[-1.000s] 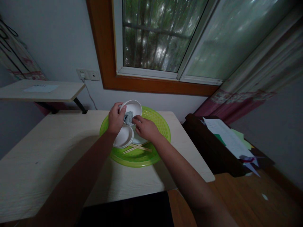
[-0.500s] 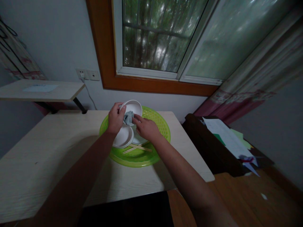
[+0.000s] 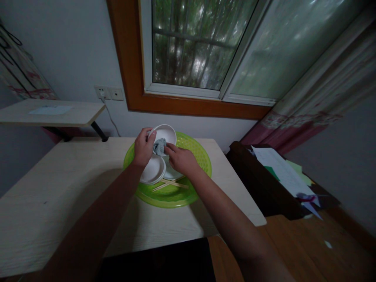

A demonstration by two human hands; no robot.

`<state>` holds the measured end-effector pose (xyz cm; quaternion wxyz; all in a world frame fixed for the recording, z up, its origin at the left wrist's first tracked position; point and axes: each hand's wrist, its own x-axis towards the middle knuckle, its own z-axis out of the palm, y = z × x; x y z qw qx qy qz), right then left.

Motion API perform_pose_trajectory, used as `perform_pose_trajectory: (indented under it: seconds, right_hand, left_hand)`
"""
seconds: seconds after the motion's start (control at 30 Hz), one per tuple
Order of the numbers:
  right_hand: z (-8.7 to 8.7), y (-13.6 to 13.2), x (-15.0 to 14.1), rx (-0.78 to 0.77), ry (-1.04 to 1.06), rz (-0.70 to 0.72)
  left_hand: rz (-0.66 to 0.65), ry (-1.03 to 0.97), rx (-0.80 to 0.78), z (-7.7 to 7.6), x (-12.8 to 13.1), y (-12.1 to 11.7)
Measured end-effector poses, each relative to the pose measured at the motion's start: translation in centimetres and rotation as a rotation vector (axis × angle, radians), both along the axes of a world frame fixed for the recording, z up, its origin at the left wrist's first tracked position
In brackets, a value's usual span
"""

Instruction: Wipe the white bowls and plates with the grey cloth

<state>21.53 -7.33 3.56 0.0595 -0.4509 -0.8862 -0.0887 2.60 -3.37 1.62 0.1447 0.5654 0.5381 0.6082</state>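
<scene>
My left hand [image 3: 143, 147] is closed on the rim of a white bowl [image 3: 168, 133], which is tilted so its inside faces me. A crumpled grey cloth [image 3: 159, 147] lies against the near part of the bowl's inside. The fingers of my right hand [image 3: 182, 158] are closed on the cloth's right side. Below the hands, white bowls [image 3: 152, 170] sit stacked on a green tray [image 3: 173, 201]. Another pale dish [image 3: 171, 172] lies beside the stack, partly hidden by my right hand. Several wooden chopsticks [image 3: 174, 183] lie crossed in front of the dishes.
The tray rests on a pale wooden table [image 3: 96, 188]. A raised shelf [image 3: 53, 111] stands at the table's back left. Behind are a window [image 3: 194, 51] and a wall socket [image 3: 108, 93] with a cord. Papers [image 3: 277, 168] lie on a dark cabinet [image 3: 252, 176] to the right.
</scene>
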Motion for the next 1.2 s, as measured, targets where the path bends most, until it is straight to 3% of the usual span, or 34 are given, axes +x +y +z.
perform_pose_trajectory:
  seconds: [0.3,0.57,0.73,0.97,1.2]
  right_hand:
    - [-0.6,0.6,0.3,0.089,0.15,0.084]
    - [-1.0,0.9,0.4,0.18,0.369,0.303]
    - [-1.0,0.8,0.3,0.167,0.33,0.395]
    - [-1.4,0.9,-0.2,0.192,0.242,0.364]
    - [-1.6,1.0,-0.2,0.25,0.205,0.201]
  left_hand:
    - [0.004,-0.027,-0.036,0.3,0.1,-0.1]
    - [0.006,-0.015,0.007,0.1,0.0,-0.1]
    - [-0.012,-0.008,-0.012,0.2,0.1,-0.3]
    - [-0.071,0.027,-0.042,0.2,0.5,-0.5]
    - [-0.081,0.009,-0.042,0.3,0.6,-0.5]
